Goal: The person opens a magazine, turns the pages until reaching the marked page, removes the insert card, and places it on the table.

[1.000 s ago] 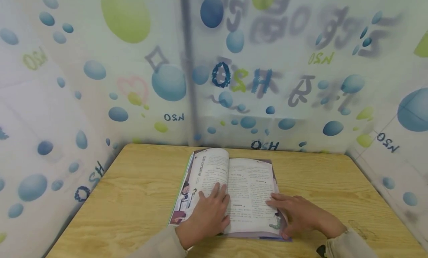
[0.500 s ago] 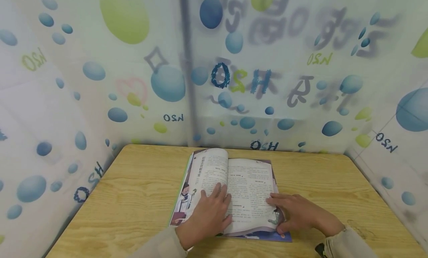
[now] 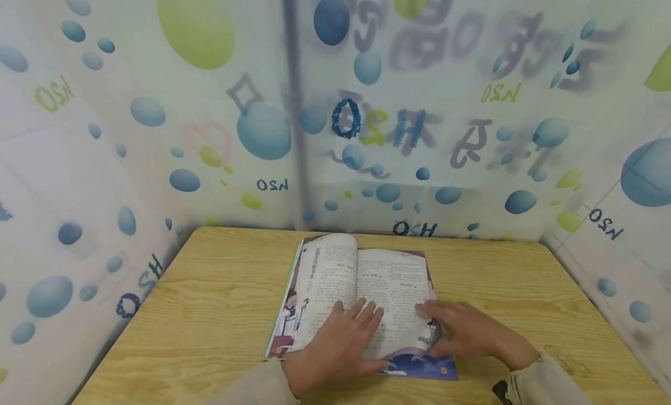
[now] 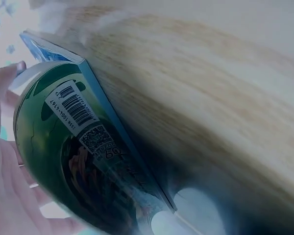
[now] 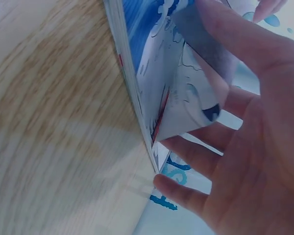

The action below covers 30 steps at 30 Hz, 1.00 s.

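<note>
An open magazine point(image 3: 330, 271) with printed text lies on the wooden table in the head view. My left hand point(image 3: 338, 341) rests across its lower middle, fingers extended over the fold onto the right page point(image 3: 395, 282). At that page's lower right edge, my right hand point(image 3: 469, 332) pinches the lifted leaf between thumb and fingers. A dark blue page point(image 3: 419, 367) shows beneath it. In the right wrist view the raised leaf point(image 5: 191, 93) bends away from the pages below. The left wrist view shows the green cover point(image 4: 49, 127) with a barcode, bulging beside the left hand point(image 4: 19, 181).
The wooden table point(image 3: 220, 300) extends on both sides of the magazine. Behind it hangs a pale sheet wall point(image 3: 209, 102) printed with blue and green dots and mirrored letters. Similar side walls point(image 3: 52, 189) close in left and right.
My left hand has slid rightward from the left page over the fold. The right hand has drawn the leaf's lower corner up and inward, exposing more of the blue page.
</note>
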### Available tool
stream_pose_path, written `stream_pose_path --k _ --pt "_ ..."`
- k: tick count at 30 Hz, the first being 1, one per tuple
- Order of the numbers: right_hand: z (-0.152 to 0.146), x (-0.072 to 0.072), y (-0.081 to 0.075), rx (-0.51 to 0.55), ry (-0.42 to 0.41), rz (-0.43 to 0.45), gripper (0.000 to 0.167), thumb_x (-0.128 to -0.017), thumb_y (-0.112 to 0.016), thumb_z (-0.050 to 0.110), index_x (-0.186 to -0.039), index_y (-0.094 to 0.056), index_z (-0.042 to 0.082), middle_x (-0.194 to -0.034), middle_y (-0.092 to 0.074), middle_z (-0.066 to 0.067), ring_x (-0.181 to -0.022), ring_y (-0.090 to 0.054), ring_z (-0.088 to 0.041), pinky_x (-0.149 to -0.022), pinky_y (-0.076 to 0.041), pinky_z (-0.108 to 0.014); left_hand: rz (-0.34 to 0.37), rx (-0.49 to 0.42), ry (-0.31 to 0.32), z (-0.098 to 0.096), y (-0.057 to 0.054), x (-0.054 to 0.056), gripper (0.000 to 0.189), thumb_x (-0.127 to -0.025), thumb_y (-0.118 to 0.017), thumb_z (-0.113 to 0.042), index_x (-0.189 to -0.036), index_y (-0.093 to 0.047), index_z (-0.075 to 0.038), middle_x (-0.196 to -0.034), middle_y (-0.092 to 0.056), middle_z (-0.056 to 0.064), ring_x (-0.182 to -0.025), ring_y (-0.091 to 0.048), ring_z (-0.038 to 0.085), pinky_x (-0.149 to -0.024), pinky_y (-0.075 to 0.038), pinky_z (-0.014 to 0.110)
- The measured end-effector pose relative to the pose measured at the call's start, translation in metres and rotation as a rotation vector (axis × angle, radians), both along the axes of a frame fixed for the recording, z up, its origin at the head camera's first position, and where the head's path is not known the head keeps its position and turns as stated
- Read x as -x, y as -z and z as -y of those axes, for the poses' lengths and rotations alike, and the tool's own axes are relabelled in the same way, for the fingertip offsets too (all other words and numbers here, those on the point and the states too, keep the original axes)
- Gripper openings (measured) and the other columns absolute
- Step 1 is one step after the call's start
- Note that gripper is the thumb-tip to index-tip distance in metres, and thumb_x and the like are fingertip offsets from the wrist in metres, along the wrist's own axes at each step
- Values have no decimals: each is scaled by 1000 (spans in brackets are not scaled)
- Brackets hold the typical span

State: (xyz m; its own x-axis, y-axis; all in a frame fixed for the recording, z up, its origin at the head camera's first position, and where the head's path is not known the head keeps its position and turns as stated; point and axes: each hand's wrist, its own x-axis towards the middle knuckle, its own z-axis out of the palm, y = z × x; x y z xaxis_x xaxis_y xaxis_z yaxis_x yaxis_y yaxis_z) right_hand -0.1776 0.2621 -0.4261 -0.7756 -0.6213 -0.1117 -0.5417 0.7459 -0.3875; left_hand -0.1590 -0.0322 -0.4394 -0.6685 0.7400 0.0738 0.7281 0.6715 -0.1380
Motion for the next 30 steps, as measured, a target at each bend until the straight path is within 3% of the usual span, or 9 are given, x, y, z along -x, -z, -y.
stream_pose_path --k 7,17,21,24,30 --pt "1 -2 -4 28 24 -87 85 -84 -68 62 -147 -47 10 -147 -46 -24 -131 -47 -47 -98 -40 -68 -52 63 -19 -2 -2 -2 88 -87 -48 -75 -150 -42 -14 -150 -48 5 -135 -47 24 -98 -47 52" --pt "-4 -2 -9 93 31 -103 82 -87 -64 62 -151 -42 17 -152 -39 -25 -130 -47 -49 -94 -42 -69 -14 -12 6 2 -4 1 86 -91 -56 -65 -157 -27 -18 -157 -38 6 -139 -43 24 -99 -47 51" --pt "-6 -1 -14 112 55 -54 82 -87 -66 60 -150 -43 15 -152 -41 -23 -133 -44 -48 -96 -41 -69 -48 -54 60 4 -5 1 94 -91 -60 -60 -161 -12 -20 -164 -23 5 -146 -33 23 -106 -42 50" --pt "-8 0 -19 132 80 -35 79 -88 -67 57 -150 -43 14 -151 -43 -22 -134 -42 -48 -98 -39 -68 -121 -57 129 5 -6 2 97 -91 -63 -55 -161 -5 -21 -167 -11 3 -150 -21 23 -111 -35 52" --pt "-12 -1 -32 179 104 21 76 -91 -68 48 -153 -39 14 -151 -42 -21 -133 -43 -48 -98 -39 -69 -240 -36 246 7 -6 3 87 -93 -64 -47 -161 -13 -29 -168 -3 -2 -153 -2 22 -117 -22 56"
